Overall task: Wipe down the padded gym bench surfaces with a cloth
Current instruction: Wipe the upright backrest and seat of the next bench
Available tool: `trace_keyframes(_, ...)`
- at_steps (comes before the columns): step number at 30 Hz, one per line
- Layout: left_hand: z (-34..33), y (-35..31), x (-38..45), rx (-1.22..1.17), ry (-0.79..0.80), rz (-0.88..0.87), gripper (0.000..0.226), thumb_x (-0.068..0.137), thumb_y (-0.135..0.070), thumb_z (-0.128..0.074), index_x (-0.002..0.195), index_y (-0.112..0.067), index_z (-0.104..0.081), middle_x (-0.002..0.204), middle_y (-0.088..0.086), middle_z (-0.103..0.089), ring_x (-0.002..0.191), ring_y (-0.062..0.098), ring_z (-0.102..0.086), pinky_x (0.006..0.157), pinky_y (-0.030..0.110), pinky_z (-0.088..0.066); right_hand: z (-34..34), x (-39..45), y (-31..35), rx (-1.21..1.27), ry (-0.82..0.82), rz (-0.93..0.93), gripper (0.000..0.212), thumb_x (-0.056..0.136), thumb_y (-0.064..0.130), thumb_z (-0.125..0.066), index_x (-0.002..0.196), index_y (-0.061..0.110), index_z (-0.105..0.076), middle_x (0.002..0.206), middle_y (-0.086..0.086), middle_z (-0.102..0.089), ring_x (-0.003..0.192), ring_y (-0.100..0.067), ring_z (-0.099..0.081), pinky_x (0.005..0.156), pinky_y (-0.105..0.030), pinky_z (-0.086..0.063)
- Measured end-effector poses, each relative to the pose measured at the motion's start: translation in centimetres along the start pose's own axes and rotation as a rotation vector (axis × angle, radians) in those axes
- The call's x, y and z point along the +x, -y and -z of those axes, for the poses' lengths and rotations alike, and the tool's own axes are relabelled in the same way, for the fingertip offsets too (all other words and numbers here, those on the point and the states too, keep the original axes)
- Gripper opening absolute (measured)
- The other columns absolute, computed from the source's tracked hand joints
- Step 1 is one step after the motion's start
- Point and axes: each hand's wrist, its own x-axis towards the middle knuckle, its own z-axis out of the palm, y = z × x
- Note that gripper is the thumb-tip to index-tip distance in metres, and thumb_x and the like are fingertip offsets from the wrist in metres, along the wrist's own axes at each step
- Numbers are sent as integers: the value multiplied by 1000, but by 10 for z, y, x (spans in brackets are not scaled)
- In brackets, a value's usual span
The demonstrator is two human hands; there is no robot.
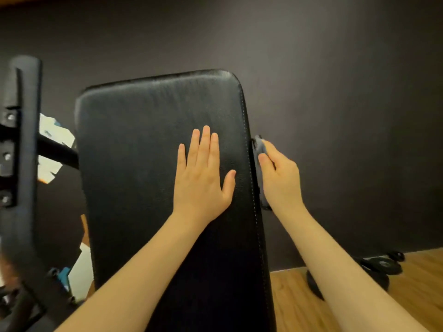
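A black padded bench back [143, 164] fills the middle of the view, long and narrow with grey stitching down its right edge. My left hand [203, 176] lies flat on the pad, fingers straight and together, palm down. My right hand [279, 178] is at the pad's right side edge and presses a small grey cloth [260, 146] against it. The cloth shows above the fingers and again below the palm; most of it is hidden by the hand.
A black padded upright with bolts [21, 152] and a metal frame stand at the left. White papers [54, 140] lie on the floor behind it. Dark weight plates [381, 265] sit on the wooden floor at lower right. A dark wall is behind.
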Motion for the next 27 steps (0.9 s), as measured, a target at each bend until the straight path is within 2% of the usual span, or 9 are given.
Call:
trace_keyframes(2, 0, -1, -1, 13, 15, -2, 72, 91, -45, -29, 146, 1, -27, 155, 19, -23, 145, 33, -16, 115, 49, -13, -10, 16, 6, 44, 10, -61, 40, 99, 13, -40, 139, 14, -42, 133, 8, -50, 125, -2, -41, 92, 1, -28)
trace_keyframes(3, 0, -1, -1, 23, 20, -2, 72, 90, -45, -29, 146, 1, -27, 155, 19, -23, 145, 33, -16, 115, 49, -13, -15, 15, 6, 58, 9, -81, 42, 99, 14, -39, 141, 14, -38, 138, 7, -46, 125, 2, -36, 90, 5, -24)
trace_keyframes(6, 1, -3, -2, 41, 35, 11, 72, 90, -44, -29, 147, 1, -25, 155, 20, -22, 145, 33, -15, 114, 49, -12, -17, -20, -4, 23, 16, -94, 45, 99, 14, -37, 144, 18, -33, 138, 10, -42, 120, 10, -29, 86, 11, -18)
trace_keyframes(10, 2, -7, 0, 41, 40, 17, 72, 90, -44, -27, 147, 2, -26, 155, 20, -22, 145, 34, -15, 114, 50, -13, -7, -93, -28, -28, 72, -191, 51, 98, 13, -39, 146, 23, -23, 147, 12, -32, 129, 8, -23, 90, 11, -11)
trace_keyframes(12, 1, -5, 1, 46, 27, 21, 72, 90, -43, -28, 146, 2, -27, 155, 20, -23, 145, 34, -15, 114, 50, -12, -2, -97, -29, -5, 98, -213, 50, 98, 11, -39, 145, 20, -22, 146, 13, -29, 131, 6, -21, 89, 12, -7)
trace_keyframes(18, 0, -4, -1, 55, 10, -1, 71, 89, -42, -32, 145, 2, -29, 154, 21, -25, 144, 33, -17, 113, 49, -14, -6, -10, -2, 73, 57, -84, 47, 100, 12, -36, 146, 15, -27, 147, 11, -29, 130, 7, -20, 89, 12, -10)
trace_keyframes(21, 0, -5, -2, 49, 15, 4, 71, 89, -42, -31, 145, 1, -29, 154, 21, -25, 144, 34, -17, 113, 49, -14, -15, -28, -9, 40, 37, -99, 49, 99, 14, -39, 146, 18, -27, 148, 6, -34, 133, 2, -25, 89, 11, -13)
trace_keyframes(25, -1, -5, -3, 53, 31, 3, 71, 90, -42, -30, 145, 2, -29, 154, 21, -24, 144, 34, -17, 114, 50, -13, -9, -85, -30, 29, 36, -190, 50, 98, 12, -42, 145, 19, -28, 145, 9, -36, 125, 10, -24, 87, 12, -13)
trace_keyframes(27, 0, -4, -3, 54, 42, 3, 71, 90, -42, -30, 146, 1, -28, 155, 20, -23, 145, 34, -15, 115, 50, -12, -6, -86, -31, 24, 62, -184, 48, 98, 11, -41, 144, 18, -30, 142, 10, -37, 123, 10, -25, 87, 12, -13)
